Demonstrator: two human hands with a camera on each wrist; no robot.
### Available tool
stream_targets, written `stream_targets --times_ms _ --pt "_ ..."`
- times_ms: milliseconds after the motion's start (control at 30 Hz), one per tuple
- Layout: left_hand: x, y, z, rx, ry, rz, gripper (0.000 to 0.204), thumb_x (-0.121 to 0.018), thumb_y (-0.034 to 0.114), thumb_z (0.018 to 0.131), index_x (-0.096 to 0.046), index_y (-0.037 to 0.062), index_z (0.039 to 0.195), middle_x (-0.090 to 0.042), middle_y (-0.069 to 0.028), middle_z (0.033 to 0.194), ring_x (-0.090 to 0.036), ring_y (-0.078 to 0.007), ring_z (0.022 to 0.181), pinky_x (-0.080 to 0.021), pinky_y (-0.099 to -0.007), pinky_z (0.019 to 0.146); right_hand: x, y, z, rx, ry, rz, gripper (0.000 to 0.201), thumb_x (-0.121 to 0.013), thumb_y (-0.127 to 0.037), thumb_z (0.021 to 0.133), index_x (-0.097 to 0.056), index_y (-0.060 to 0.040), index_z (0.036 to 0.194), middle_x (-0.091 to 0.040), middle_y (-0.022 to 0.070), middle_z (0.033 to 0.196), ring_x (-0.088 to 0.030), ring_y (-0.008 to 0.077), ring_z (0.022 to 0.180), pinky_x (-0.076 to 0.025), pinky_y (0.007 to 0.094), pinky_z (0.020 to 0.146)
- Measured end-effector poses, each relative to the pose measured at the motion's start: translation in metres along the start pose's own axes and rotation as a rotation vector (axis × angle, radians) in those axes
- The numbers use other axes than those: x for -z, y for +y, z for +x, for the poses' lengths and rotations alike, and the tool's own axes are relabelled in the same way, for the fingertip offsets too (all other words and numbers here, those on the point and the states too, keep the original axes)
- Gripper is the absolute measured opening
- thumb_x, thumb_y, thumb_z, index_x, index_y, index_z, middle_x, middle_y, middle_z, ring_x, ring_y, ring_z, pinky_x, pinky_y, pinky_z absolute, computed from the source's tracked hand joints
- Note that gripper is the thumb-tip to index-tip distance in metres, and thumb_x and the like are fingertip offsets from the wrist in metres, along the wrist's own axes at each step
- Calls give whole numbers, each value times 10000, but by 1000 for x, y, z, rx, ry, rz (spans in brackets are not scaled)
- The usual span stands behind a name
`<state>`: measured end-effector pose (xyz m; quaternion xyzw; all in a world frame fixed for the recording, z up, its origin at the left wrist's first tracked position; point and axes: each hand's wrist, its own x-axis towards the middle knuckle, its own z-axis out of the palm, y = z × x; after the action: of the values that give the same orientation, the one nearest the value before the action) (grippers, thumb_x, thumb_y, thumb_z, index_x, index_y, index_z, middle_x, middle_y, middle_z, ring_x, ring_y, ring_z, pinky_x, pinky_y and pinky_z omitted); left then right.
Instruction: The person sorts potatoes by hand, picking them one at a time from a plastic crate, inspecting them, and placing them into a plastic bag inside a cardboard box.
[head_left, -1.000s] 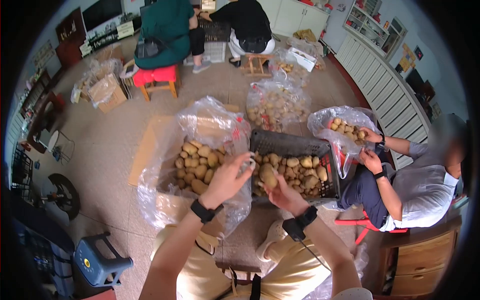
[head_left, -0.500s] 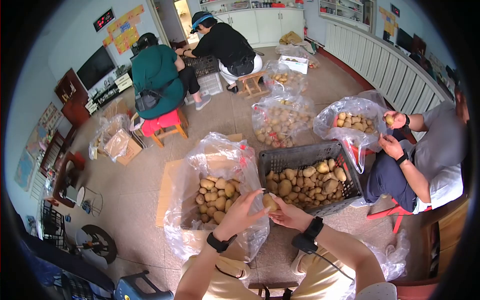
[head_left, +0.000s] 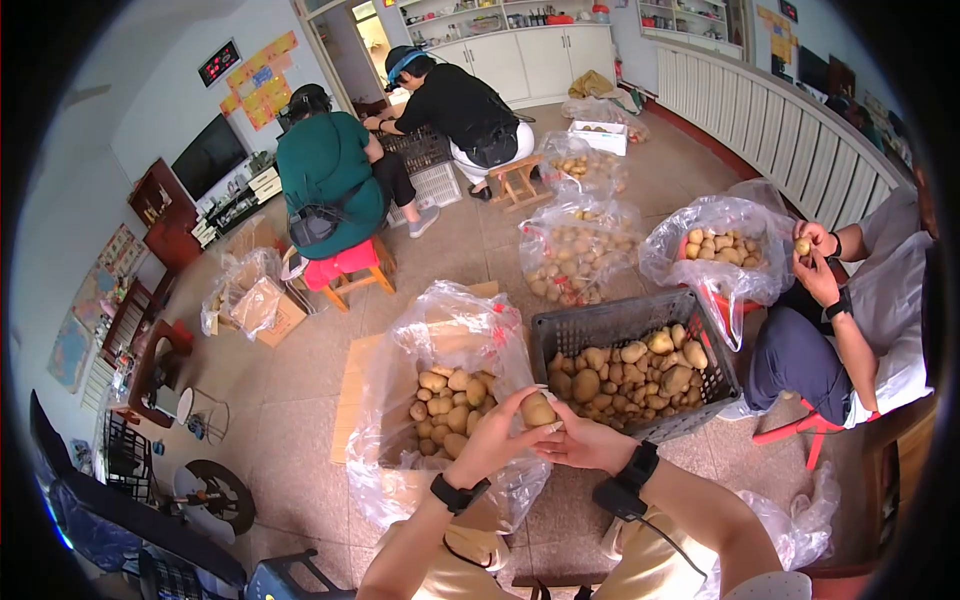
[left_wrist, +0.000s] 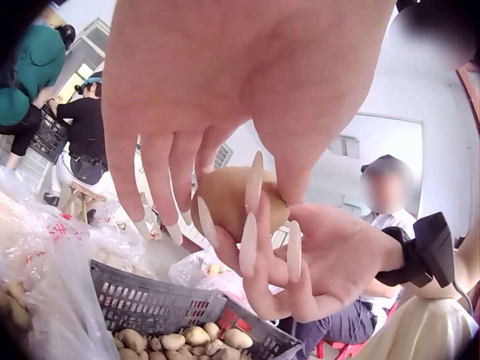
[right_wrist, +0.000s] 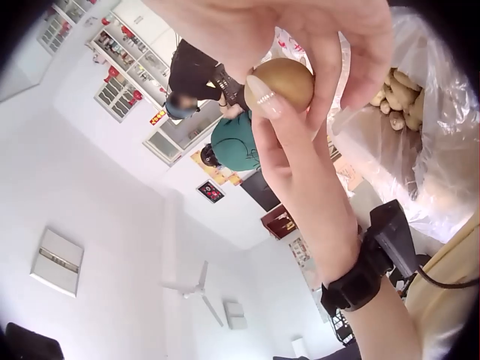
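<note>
Both hands hold one potato point(head_left: 538, 409) between them, above the gap between the plastic-lined box point(head_left: 352, 400) and the black crate point(head_left: 640, 312). My left hand point(head_left: 492, 437) grips it from the left; its thumb and fingers lie along the potato point(left_wrist: 238, 196) in the left wrist view. From the right, my right hand point(head_left: 590, 441) curls its fingers round the same potato, with long pale nails showing. The right wrist view shows the left thumb lying on the potato point(right_wrist: 289, 84). Potatoes point(head_left: 450, 405) fill part of the lined box, and more potatoes point(head_left: 628, 375) lie in the crate.
A seated person point(head_left: 850, 320) at the right handles a potato beside a plastic-lined container point(head_left: 715, 215). Clear bags of potatoes point(head_left: 580, 255) stand beyond the crate. Two people point(head_left: 330, 180) sit at the back. A blue stool point(head_left: 295, 578) is at the lower left.
The left hand has closed in from beside the potato and now grips it together with the right hand. The head view has shifted, showing more of the room's far side.
</note>
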<state>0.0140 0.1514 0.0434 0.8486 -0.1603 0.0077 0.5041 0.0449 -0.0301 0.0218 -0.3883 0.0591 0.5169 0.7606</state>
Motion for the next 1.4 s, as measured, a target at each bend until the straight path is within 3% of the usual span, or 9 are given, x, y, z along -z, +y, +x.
stream_targets --times_ms 267,533,700,867,967,1133,1233,1333,1400 --pt "-8 5 0 -75 -17 112 633 -735 297 769 -466 85 1302 -593 -200 1108 -600 -342 1011 -499 -360 814 3 9 -10 39 21 -82 563 -276 -558 964 -457 -128 1280 -554 24 1203 -521 152 1086 -424 314 945" --pt "-3 4 -10 -171 121 624 548 -727 386 719 -562 24 1097 -591 -139 965 -584 -303 909 -489 -373 762 4 4 2 108 226 -706 529 -406 -485 956 -547 -19 1162 -603 58 1022 -594 125 912 -505 262 797" --pt "4 5 -13 -180 76 730 537 -721 411 715 -575 -3 1025 -575 -108 902 -569 -268 910 -490 -357 745 2 10 8 197 144 -677 485 -508 -456 928 -601 -8 1089 -599 15 946 -572 75 839 -483 230 751" --pt "15 27 -15 -96 102 545 465 -750 382 696 -614 15 946 -549 -109 901 -558 -284 907 -485 -359 767 -3 5 4 100 65 -390 517 -521 -476 918 -583 -11 1136 -607 19 1004 -577 76 891 -487 231 781" --pt "18 18 -15 -92 149 501 479 -771 363 679 -622 13 969 -542 -127 944 -553 -297 924 -477 -369 783 2 6 8 43 19 -257 487 -399 -451 974 -458 -86 1291 -566 33 1192 -558 118 1039 -471 300 900" --pt "7 -19 -12 -141 129 271 548 -800 326 674 -592 -7 1056 -582 -141 1059 -577 -257 994 -469 -338 825 6 14 19 -1 -28 -69 509 -303 -551 962 -476 -177 1260 -574 -6 1156 -549 111 1043 -461 320 909" --pt "10 -1 -10 160 -79 -137 498 -787 241 725 -569 -15 1093 -630 -111 1025 -609 -193 950 -481 -305 830 -2 14 17 -12 -29 -24 536 -303 -560 958 -482 -146 1247 -582 -1 1120 -551 119 1035 -461 318 903" --pt "6 -3 -8 219 -63 -466 398 -710 105 809 -541 -12 1150 -637 -42 1014 -591 -102 930 -480 -251 833 2 8 16 16 -81 -94 589 -273 -580 956 -483 -111 1246 -593 17 1101 -557 129 1020 -463 312 890" --pt "9 -5 -8 300 -62 -516 385 -676 65 834 -520 -19 1176 -631 -41 1031 -591 -84 934 -480 -227 830 -2 4 12 44 34 -433 681 -189 -596 955 -585 -77 1148 -643 64 1029 -555 152 1011 -447 327 888"
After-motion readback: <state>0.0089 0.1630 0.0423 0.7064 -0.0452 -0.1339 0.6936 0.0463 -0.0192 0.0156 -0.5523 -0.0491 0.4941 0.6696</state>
